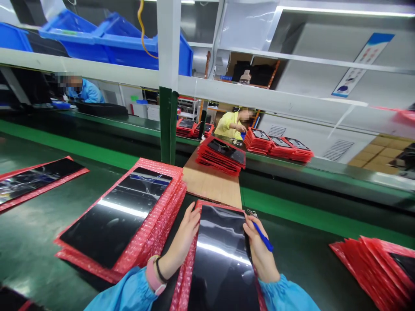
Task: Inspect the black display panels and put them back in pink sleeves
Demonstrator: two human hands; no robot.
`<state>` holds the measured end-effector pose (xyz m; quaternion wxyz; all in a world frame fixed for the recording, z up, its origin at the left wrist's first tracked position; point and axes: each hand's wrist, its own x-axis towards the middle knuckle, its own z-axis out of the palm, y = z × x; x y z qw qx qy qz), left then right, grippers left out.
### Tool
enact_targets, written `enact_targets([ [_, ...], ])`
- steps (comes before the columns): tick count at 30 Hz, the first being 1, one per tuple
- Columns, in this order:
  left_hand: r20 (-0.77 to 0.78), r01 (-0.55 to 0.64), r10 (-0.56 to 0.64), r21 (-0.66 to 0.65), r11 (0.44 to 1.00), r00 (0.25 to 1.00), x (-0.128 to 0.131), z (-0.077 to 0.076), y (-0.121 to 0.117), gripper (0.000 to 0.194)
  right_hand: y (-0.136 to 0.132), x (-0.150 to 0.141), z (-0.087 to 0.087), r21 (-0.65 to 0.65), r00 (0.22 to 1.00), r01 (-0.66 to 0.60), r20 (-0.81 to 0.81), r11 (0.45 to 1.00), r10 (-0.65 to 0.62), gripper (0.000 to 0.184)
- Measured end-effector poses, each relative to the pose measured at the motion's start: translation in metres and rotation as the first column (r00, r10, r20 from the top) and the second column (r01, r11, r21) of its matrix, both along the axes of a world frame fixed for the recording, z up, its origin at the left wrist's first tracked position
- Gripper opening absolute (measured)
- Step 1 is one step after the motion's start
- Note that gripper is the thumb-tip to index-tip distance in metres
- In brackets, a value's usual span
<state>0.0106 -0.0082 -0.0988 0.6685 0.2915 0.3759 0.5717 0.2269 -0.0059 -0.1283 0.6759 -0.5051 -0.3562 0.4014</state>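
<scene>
A glossy black panel [222,255] lies in front of me on a red bubble-wrap sleeve [181,280]. My left hand [183,239] rests along the panel's left edge, fingers together and stretched forward against it. My right hand [259,250] sits on the panel's right edge and grips a blue pen [263,237] that points away to the right. Both sleeves are light blue, and the left wrist wears a pink band and a black one.
A stack of red sleeves with a black panel [118,214] on top stands just to my left. Another panel [35,177] lies far left, red sleeves [372,263] at right. A wooden board [210,183] carries a stack [222,155]. Two people work behind the green belt [39,233].
</scene>
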Motion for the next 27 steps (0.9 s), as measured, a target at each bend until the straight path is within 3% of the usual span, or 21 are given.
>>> enact_targets([
  [3, -0.290, -0.041, 0.049, 0.033, 0.999, 0.956, -0.022, -0.016, -0.012, 0.057, -0.005, -0.005, -0.008, 0.011, 0.998, -0.023, 0.062, 1.000, 0.022, 0.038],
  [5, -0.395, -0.014, 0.011, -0.006, 1.000, 0.919, -0.034, -0.022, -0.021, 0.052, -0.009, -0.008, -0.009, 0.037, 0.995, -0.035, 0.099, 0.999, 0.031, 0.044],
  [8, -0.345, 0.122, -0.164, -0.138, 0.983, 0.924, -0.041, -0.023, -0.032, 0.050, -0.015, -0.012, -0.010, 0.074, 0.991, -0.033, 0.132, 0.997, 0.023, 0.043],
  [12, -0.212, 0.295, -0.350, -0.252, 0.922, 0.912, -0.039, -0.012, -0.036, 0.045, -0.021, -0.016, -0.012, 0.091, 0.988, -0.072, 0.141, 0.993, 0.058, 0.037],
  [16, -0.266, 0.274, -0.342, -0.261, 0.926, 0.901, -0.033, -0.002, -0.031, 0.046, -0.026, -0.018, -0.012, 0.105, 0.991, -0.057, 0.128, 0.993, 0.043, 0.034],
  [21, -0.370, 0.311, -0.388, -0.252, 0.916, 0.844, -0.025, -0.001, -0.026, 0.027, -0.025, -0.017, -0.017, 0.113, 0.996, -0.028, 0.087, 0.993, 0.018, 0.035],
  [27, -0.467, 0.316, -0.414, -0.276, 0.908, 0.782, -0.031, -0.002, -0.022, 0.055, -0.024, -0.017, -0.024, 0.132, 0.998, -0.029, 0.051, 0.991, 0.022, 0.037],
])
